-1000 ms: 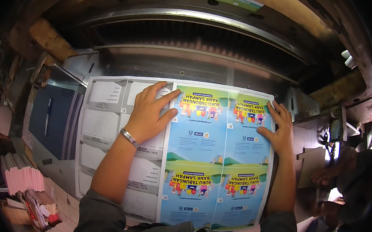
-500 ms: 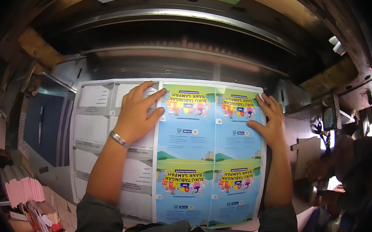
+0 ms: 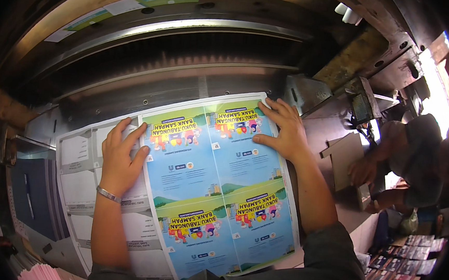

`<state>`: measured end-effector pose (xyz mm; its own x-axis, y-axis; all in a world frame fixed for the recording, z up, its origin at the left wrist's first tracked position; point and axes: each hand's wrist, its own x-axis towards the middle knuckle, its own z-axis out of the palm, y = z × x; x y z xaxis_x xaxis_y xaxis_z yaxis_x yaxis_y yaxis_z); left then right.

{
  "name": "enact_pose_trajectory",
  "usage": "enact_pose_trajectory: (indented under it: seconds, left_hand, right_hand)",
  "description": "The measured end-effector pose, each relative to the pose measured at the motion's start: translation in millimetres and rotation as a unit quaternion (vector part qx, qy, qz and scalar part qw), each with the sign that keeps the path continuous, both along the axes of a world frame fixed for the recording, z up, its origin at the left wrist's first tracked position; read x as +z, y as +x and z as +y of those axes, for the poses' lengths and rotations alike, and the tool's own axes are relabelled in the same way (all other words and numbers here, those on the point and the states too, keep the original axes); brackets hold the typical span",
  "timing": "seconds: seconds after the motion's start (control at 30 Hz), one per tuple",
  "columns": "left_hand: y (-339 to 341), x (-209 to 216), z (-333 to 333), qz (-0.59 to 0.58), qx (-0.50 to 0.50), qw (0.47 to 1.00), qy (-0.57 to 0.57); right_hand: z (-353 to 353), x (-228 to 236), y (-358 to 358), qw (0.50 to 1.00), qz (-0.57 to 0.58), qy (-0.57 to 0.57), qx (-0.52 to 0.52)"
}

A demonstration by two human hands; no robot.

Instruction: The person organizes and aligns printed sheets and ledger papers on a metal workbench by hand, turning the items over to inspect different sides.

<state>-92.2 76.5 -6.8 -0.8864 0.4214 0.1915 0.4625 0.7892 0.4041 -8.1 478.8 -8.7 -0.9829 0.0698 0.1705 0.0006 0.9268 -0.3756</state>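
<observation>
flat sheets, uneven pressure, skewed edge

the machine (image 3: 180, 27) is the biggest thing here, its dark gap just beyond my fingertips; if anything in there moved, my fingers would be the first at risk. below it, the table (image 3: 316, 133) carries everything, and its smooth look makes me think paper could slide on it.

the colour sheet (image 3: 186, 161) lies flat on the table before me, slanted in my view, its far edge near the metal plate (image 3: 181, 91). one side pushed harder than the other could turn it out of line, and a bump against the metal might bend that edge. the grey sheet (image 3: 73, 186) shows to its left; i can't tell how far it runs underneath, but if the two are loose, they could shift apart.

to the right, a co-worker's hand (image 3: 363, 170) is at a brown board (image 3: 340, 156), apart from my work; a nudge from there could jog my arm.

my left grip (image 3: 121, 161) is spread over the grey sheet, fingertips by the colour sheet's border; my right grip (image 3: 286, 131) spreads over its far right corner. neither clasps anything, so only light pressure holds the paper.

smallest, my bracelet (image 3: 109, 194) could snag or scuff the grey print.
</observation>
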Motion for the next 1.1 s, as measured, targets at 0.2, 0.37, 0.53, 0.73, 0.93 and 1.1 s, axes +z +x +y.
enact_pose_trajectory:
  seconds: [0.2,0.37,0.53,0.73,0.93,1.1]
  left_hand:
    - [-1.7,1.2,-4.5,-0.002,-0.007,1.000,0.005]
    - [-3.9,-4.9,-7.7,0.011,-0.027,1.000,0.007]
    - [-2.8,-5.4,-7.1,0.002,-0.016,1.000,0.005]
    - [-2.5,-4.7,-10.4,0.000,-0.017,1.000,-0.001]
    - [-2.8,-6.2,-9.3,0.000,-0.015,1.000,-0.009]
    - [-2.9,-5.6,-8.9,0.001,-0.012,1.000,-0.009]
  right_hand:
    - [-0.2,1.3,-1.9,1.000,0.006,0.012,-0.003]
    - [-1.6,-0.6,-0.1,1.000,0.003,-0.001,0.006]
    - [-4.2,-0.9,0.0,1.000,0.008,0.009,-0.006]
    - [-4.9,-0.6,-1.9,1.000,0.011,0.013,-0.005]
    - [-2.9,-1.9,-2.4,1.000,0.014,0.020,-0.001]
    - [-3.6,-1.7,-2.4,1.000,0.016,0.019,-0.001]
